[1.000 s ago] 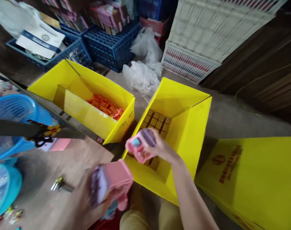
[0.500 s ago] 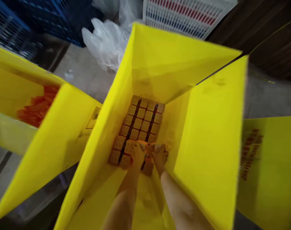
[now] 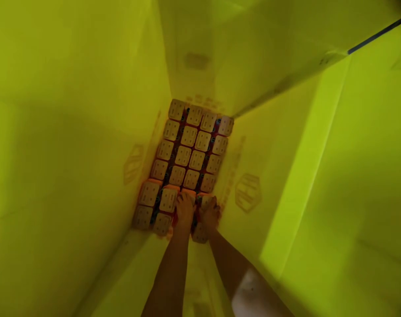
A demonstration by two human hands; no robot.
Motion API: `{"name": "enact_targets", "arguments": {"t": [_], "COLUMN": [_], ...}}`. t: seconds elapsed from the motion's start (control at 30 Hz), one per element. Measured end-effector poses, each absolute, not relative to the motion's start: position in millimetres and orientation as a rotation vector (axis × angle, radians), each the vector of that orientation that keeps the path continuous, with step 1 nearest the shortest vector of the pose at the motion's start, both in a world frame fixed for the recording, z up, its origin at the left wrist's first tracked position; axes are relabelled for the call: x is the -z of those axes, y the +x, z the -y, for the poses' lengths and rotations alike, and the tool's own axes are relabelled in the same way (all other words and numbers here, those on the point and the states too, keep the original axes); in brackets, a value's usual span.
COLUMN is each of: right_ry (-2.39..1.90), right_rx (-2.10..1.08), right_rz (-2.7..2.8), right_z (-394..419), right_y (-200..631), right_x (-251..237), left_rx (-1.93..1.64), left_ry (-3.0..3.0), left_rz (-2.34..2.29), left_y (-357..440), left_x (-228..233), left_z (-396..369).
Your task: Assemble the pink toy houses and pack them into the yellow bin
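Observation:
Deep inside a tall yellow box (image 3: 71, 145), square packs (image 3: 183, 155) with beige tops and orange-red sides stand in rows on the floor. My left hand (image 3: 185, 210) is closed over a pack in the near part, its fingers curled on the orange top edge. Just to its right, my right hand (image 3: 209, 215) grips the neighbouring pack (image 3: 205, 200) at the right end of that row. My hands cover much of both packs. Left of my left hand, another pack (image 3: 169, 199) stands a little higher than the rows behind it.
Yellow walls rise steeply on all sides; the right wall (image 3: 286, 185) bears a hexagonal printed mark (image 3: 248, 193). A dark gap (image 3: 379, 34) runs between flaps at the upper right. Narrow dark strips separate some columns of packs.
My view has gone down into the box, so the crates, bags and neighbouring boxes are out of sight. Both hands stay at the near packs, and the right-hand pack now sits more in line.

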State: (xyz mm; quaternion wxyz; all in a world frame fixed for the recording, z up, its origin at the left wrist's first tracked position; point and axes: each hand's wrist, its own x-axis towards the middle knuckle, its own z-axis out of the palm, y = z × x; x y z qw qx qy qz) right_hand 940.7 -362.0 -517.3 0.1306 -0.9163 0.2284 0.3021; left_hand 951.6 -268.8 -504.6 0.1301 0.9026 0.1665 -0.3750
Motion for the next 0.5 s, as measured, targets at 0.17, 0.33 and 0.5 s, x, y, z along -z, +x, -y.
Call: {"name": "enact_targets", "arguments": {"t": [0.17,0.33,0.5], "right_ry": [-2.697,-2.745,-2.83], "right_rx": [-0.857,-0.878,-0.858], "right_rz": [-0.651,-0.637,-0.55], "right_z": [364,361,351], "right_y": [939,930,922], "right_x": [523,521,512], "left_rx": [1.027,1.03,1.023], "left_ry": [2.663,2.577,2.476], "left_rz": [-0.394,-0.41,-0.363], "left_y": [953,958,960], "left_x": [505,499,493], "left_z": [267,258,243]}}
